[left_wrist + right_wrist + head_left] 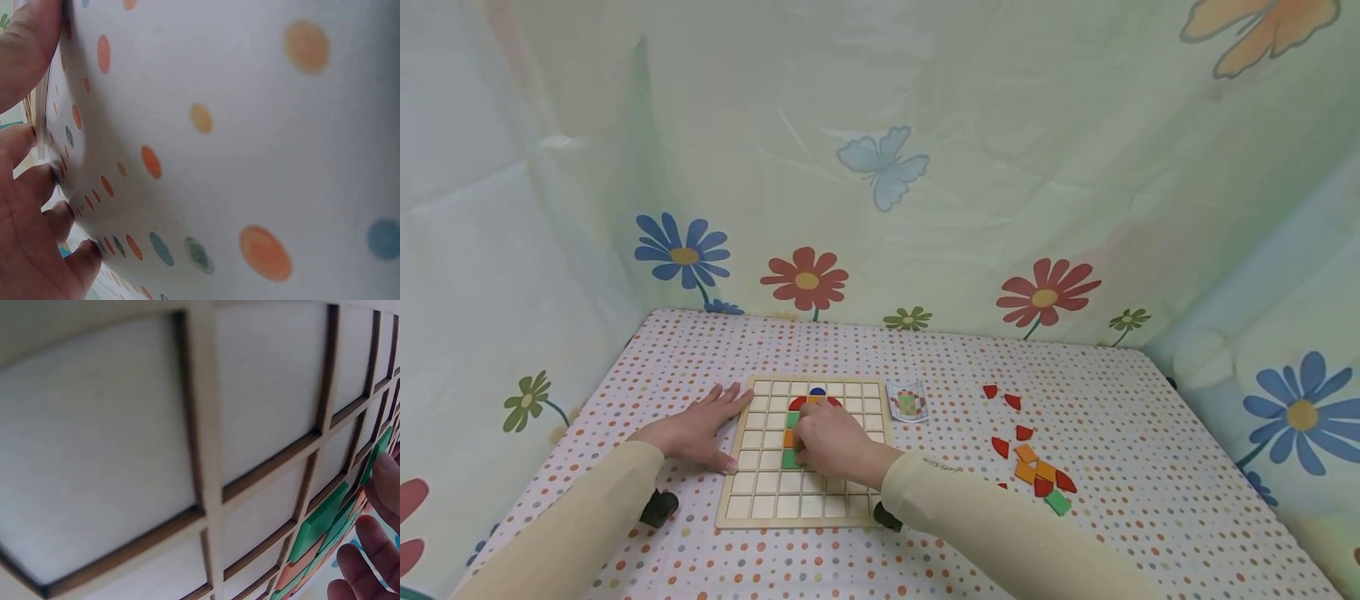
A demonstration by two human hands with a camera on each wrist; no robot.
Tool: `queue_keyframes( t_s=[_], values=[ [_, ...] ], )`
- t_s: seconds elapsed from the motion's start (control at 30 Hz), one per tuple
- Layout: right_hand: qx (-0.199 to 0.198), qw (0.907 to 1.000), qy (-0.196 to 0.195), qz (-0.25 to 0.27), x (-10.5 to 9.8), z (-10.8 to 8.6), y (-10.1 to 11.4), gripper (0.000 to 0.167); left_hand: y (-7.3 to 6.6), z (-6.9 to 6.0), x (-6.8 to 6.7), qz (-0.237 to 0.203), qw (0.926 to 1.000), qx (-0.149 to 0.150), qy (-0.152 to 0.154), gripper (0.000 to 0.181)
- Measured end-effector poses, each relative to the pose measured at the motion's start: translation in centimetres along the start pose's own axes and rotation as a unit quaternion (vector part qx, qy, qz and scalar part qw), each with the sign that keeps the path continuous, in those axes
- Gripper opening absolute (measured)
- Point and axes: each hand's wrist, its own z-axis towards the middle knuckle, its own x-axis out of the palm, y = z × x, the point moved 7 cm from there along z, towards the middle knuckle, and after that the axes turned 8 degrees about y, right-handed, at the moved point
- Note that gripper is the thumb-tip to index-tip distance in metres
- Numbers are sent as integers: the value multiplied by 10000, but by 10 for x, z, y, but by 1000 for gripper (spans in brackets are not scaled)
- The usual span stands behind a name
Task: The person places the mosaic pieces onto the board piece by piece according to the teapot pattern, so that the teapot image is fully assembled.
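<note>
A wooden grid board (763, 504) lies on the dotted table, with coloured tiles set in a middle part of its cells. They include a green tile (789, 459), an orange tile (788, 439), a red piece (797, 403) and a blue piece (817, 391). My left hand (700, 429) rests spread beside the board, fingertips and thumb at its left edge. Over the tiles, my right hand (835, 442) has curled fingers and covers several cells. In the right wrist view its digits pinch a green square tile (377, 455) at the grid; part of that grip is cut off.
A small pattern card (910, 402) lies against the board's right side. Farther right, loose red pieces (1001, 447), orange squares (1026, 472) and a green square (1057, 502) are scattered on the dotted tablecloth (820, 567). A flowered curtain (970, 208) hangs behind the table.
</note>
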Motion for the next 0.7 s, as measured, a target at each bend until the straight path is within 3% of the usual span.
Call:
queue_keyframes(
  t_s=[0.37,0.57,0.7],
  values=[
    [-81,9975,-185,676,-11,-17,-13,5,-1,0,0,34,10000,-22,-52,116],
    [-149,9899,-257,1385,-14,-41,-38,5,0,1,0,63,9999,-36,-82,115],
    [66,9827,-175,1845,-12,-62,-63,8,2,2,2,61,9999,-45,-89,115]
  ],
)
